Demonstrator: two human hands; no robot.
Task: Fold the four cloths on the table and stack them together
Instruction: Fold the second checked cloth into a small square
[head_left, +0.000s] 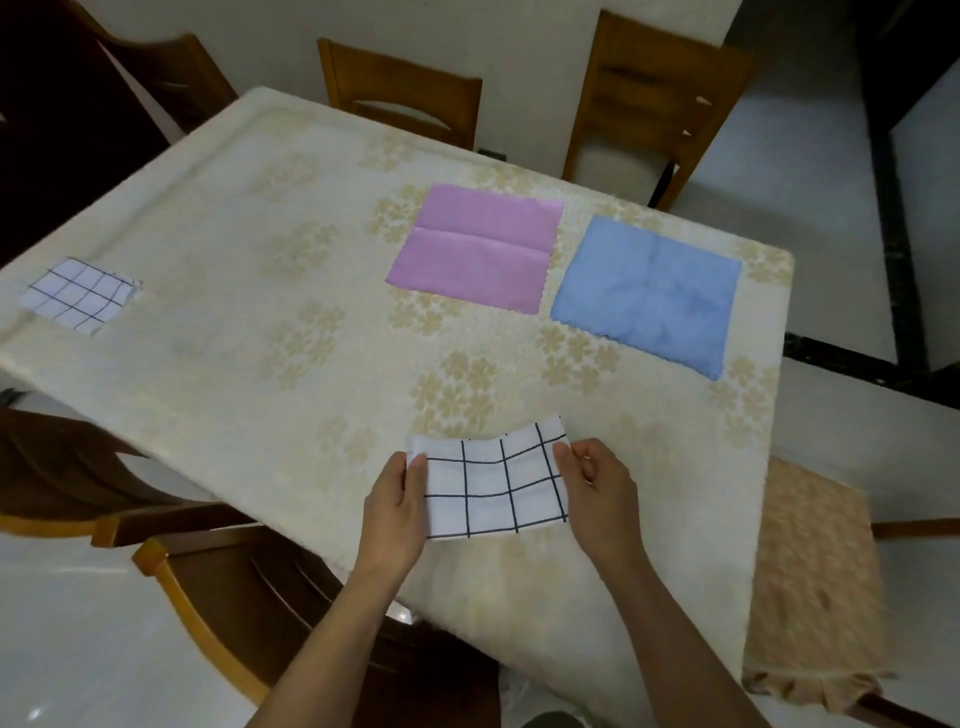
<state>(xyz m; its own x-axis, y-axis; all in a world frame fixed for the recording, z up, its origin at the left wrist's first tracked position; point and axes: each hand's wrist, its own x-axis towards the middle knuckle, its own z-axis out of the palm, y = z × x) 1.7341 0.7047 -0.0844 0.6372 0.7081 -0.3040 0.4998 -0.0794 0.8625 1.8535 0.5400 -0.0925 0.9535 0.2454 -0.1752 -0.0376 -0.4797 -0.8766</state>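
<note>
Pink cloth (475, 249), blue cloth (649, 291) beyond (unfolded).

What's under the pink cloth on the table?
The flat pink cloth lies straight on the cream flowered tablecloth; its flower pattern shows around the edges. Whatever is beneath the middle is covered, though nothing bulges there.

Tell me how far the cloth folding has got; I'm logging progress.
Done: one checked cloth lies folded small at the table's left edge. In hand: the left hand and right hand pinch the ends of a second checked cloth, partly folded. Left: the pink cloth and blue cloth lie flat, and nothing is stacked.
</note>
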